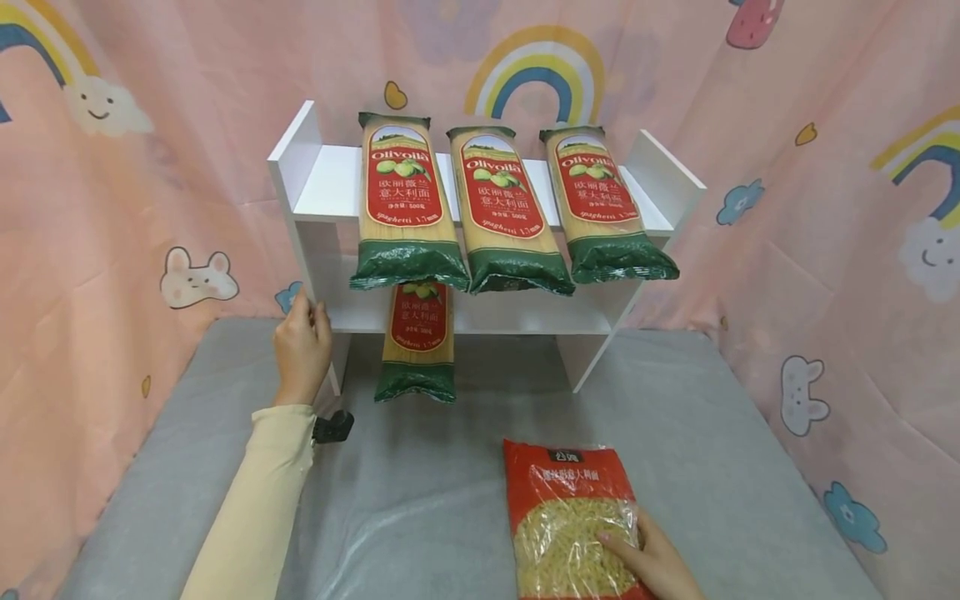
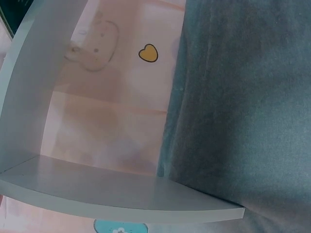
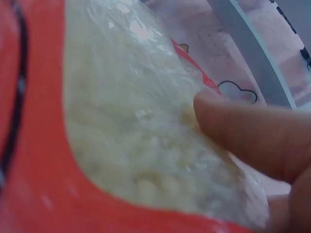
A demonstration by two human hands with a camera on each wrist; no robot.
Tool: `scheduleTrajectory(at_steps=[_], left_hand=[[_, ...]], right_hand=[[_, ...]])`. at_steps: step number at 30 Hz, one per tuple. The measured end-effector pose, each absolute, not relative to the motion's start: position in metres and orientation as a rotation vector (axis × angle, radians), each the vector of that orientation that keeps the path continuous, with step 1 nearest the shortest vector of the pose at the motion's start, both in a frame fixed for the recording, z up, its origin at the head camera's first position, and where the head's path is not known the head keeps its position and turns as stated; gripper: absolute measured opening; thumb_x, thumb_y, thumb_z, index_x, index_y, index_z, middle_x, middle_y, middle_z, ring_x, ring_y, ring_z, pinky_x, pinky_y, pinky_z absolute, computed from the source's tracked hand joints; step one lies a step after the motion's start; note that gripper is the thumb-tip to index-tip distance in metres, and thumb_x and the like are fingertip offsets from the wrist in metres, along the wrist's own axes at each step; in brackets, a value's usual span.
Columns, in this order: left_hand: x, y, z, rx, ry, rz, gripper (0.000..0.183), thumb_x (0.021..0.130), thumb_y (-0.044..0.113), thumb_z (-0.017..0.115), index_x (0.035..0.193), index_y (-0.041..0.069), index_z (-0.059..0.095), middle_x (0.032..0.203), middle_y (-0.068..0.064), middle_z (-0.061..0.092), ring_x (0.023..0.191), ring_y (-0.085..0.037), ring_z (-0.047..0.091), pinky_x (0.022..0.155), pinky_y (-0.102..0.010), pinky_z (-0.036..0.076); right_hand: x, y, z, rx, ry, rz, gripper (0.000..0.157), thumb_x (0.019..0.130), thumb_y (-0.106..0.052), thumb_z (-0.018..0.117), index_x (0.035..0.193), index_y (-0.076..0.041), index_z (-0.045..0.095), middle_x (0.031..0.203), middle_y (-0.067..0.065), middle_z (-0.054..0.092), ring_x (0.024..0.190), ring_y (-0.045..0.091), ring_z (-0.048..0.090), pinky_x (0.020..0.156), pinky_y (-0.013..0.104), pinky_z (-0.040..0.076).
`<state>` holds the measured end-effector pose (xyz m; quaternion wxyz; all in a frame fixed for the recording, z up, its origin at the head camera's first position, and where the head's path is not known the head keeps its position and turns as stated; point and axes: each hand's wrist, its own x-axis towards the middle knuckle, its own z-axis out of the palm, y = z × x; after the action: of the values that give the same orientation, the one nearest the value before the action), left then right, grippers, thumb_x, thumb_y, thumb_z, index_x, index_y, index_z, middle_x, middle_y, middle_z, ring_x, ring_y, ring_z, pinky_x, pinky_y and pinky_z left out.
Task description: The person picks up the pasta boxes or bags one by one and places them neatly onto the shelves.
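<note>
My right hand (image 1: 654, 557) grips the lower right side of a red bag of short pasta (image 1: 573, 533), its thumb (image 3: 243, 131) across the clear window. The bag is held in front of the white shelf (image 1: 517, 321). At the shelf's left side panel, my left hand (image 1: 302, 354) holds the front edge with curled fingers; the left wrist view shows the shelf's lower part but not the hand. Three spaghetti packs (image 1: 408, 200) (image 1: 510, 208) (image 1: 603, 200) lie side by side on the top board, their green ends overhanging the front. Another spaghetti pack (image 1: 420, 333) lies on the lower board, partly hidden.
A grey cloth (image 1: 420, 500) covers the table under the shelf. Pink printed curtains (image 1: 787, 275) hang behind and on both sides. The shelf's right side panel (image 1: 667, 179) rises above the top board.
</note>
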<state>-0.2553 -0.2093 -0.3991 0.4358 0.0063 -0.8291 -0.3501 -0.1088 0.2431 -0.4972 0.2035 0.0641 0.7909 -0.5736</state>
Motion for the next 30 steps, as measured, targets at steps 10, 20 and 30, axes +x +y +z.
scheduleTrajectory(at_steps=[10, 20, 30], left_hand=[[-0.254, -0.21, -0.399, 0.023, -2.097, -0.884, 0.017, 0.096, 0.004, 0.05, 0.095, -0.014, 0.052, 0.071, -0.028, 0.056, 0.077, -0.047, 0.062, 0.068, -0.054, 0.05], [-0.254, -0.212, -0.399, 0.02, -2.091, -0.877, 0.021, 0.095, 0.002, 0.051, 0.105, -0.017, 0.052, 0.071, -0.028, 0.055, 0.079, -0.048, 0.063, 0.068, -0.055, 0.051], [-0.255, -0.211, -0.399, 0.0, -2.102, -0.884, 0.016, 0.097, 0.003, 0.05, 0.093, -0.012, 0.051, 0.07, -0.028, 0.055, 0.082, -0.048, 0.063, 0.071, -0.053, 0.051]], right_hand=[[-0.106, 0.231, -0.495, 0.254, 2.331, -1.737, 0.056, 0.086, -0.007, 0.066, 0.128, 0.017, 0.039, 0.091, 0.02, 0.066, 0.067, 0.023, 0.066, 0.059, 0.038, 0.055], [-0.105, 0.217, -0.483, 0.362, 2.541, -1.65, 0.044, 0.082, -0.008, 0.071, 0.119, 0.01, 0.055, 0.083, 0.012, 0.068, 0.061, 0.018, 0.064, 0.059, 0.031, 0.053], [-0.104, 0.207, -0.47, 0.325, 2.484, -1.776, 0.026, 0.082, -0.004, 0.071, 0.102, 0.007, 0.059, 0.07, 0.007, 0.062, 0.047, 0.013, 0.054, 0.045, 0.03, 0.048]])
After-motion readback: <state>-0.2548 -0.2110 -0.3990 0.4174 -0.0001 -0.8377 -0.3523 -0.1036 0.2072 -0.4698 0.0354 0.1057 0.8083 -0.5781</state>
